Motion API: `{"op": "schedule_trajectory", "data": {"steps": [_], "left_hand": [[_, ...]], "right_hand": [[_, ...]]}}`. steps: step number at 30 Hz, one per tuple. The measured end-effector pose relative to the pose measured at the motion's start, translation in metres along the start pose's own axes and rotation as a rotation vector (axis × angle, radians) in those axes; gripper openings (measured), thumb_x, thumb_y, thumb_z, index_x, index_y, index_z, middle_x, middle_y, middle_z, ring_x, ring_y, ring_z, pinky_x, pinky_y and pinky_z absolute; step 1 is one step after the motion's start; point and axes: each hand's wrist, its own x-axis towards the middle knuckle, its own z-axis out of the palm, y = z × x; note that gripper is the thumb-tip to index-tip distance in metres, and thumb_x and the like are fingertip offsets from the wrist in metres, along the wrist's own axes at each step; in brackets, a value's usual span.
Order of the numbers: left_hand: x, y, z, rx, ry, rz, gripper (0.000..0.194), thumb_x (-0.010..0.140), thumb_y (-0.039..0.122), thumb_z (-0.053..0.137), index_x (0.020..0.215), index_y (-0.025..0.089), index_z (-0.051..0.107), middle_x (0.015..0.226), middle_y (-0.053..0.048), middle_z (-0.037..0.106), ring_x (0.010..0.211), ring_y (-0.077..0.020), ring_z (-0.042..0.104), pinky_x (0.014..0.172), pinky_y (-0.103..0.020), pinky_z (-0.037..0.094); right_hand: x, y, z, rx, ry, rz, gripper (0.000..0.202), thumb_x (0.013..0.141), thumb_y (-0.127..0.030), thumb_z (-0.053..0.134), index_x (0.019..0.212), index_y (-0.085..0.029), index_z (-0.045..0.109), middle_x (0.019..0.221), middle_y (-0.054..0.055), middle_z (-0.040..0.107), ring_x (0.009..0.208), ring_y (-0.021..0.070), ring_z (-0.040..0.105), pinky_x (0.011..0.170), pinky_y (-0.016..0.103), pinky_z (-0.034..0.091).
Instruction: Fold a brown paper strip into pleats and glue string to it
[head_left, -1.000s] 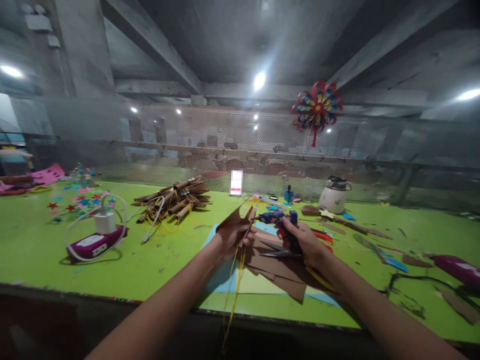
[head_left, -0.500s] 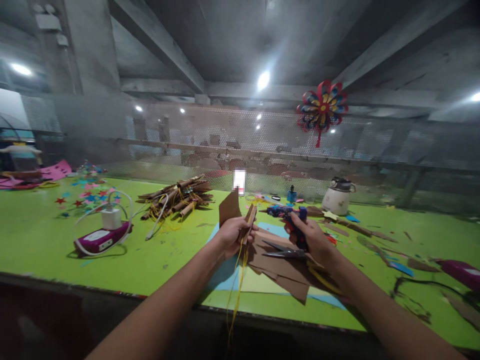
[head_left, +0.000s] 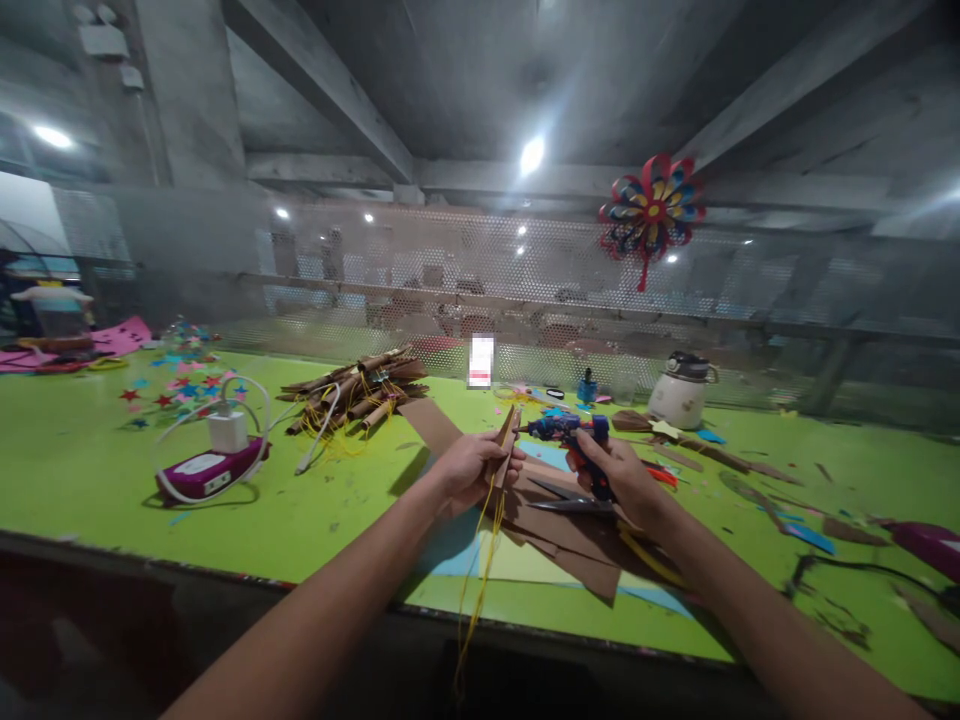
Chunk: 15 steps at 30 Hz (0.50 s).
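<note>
My left hand (head_left: 474,470) grips a folded strip of brown paper (head_left: 507,445), with yellow strings (head_left: 487,545) hanging from it past the table's front edge. A brown flap (head_left: 431,425) sticks out to the left behind that hand. In my right hand (head_left: 619,475) is a dark blue glue gun (head_left: 570,430), its nozzle pointing left and close to the folded paper; whether they touch cannot be made out. Scissors (head_left: 570,500) lie under and between the hands on brown paper sheets (head_left: 577,565), over light blue and yellow paper.
On the green table (head_left: 315,530) are a bundle of brown paper rolls (head_left: 367,385), a purple power strip (head_left: 214,472) with a white plug and cable, paper stars (head_left: 180,385), a white jug (head_left: 677,395), a blue bottle (head_left: 587,385) and paper scraps. A colourful paper flower (head_left: 654,210) hangs at upper right.
The brown flap at my left hand has swung from upright to leaning left. The glue gun's nozzle and the folded paper are closer together. The view has shifted slightly.
</note>
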Motion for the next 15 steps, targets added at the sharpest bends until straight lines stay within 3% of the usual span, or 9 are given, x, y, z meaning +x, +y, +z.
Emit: {"op": "schedule_trajectory", "data": {"steps": [7, 11, 15], "left_hand": [[-0.0015, 0.0027, 0.0044, -0.033, 0.046, -0.002, 0.015, 0.075, 0.000, 0.048, 0.085, 0.008, 0.056, 0.074, -0.008, 0.060, 0.059, -0.0098, 0.056, 0.060, -0.021, 0.047], [-0.0016, 0.0028, 0.0060, -0.028, 0.055, -0.014, 0.019, 0.077, -0.002, 0.041, 0.084, 0.007, 0.056, 0.072, -0.008, 0.059, 0.056, -0.0095, 0.055, 0.058, -0.020, 0.047], [-0.0014, 0.0016, 0.0056, -0.029, 0.043, -0.002, 0.016, 0.075, 0.000, 0.046, 0.085, 0.007, 0.056, 0.074, -0.009, 0.060, 0.057, -0.0100, 0.056, 0.058, -0.021, 0.047]], "right_hand": [[-0.0046, -0.0048, 0.0037, 0.084, -0.053, 0.019, 0.043, 0.075, -0.058, 0.059, 0.069, -0.017, 0.047, 0.059, -0.003, 0.045, 0.045, 0.0076, 0.038, 0.043, 0.023, 0.027], [-0.0012, -0.0055, 0.0025, 0.115, -0.027, 0.024, 0.043, 0.073, -0.057, 0.061, 0.071, -0.018, 0.046, 0.058, -0.004, 0.043, 0.044, 0.0071, 0.036, 0.042, 0.022, 0.027], [0.0035, -0.0070, 0.0010, 0.106, -0.005, 0.003, 0.043, 0.073, -0.058, 0.061, 0.070, -0.018, 0.047, 0.055, -0.005, 0.042, 0.044, 0.0074, 0.036, 0.043, 0.023, 0.029]]}}
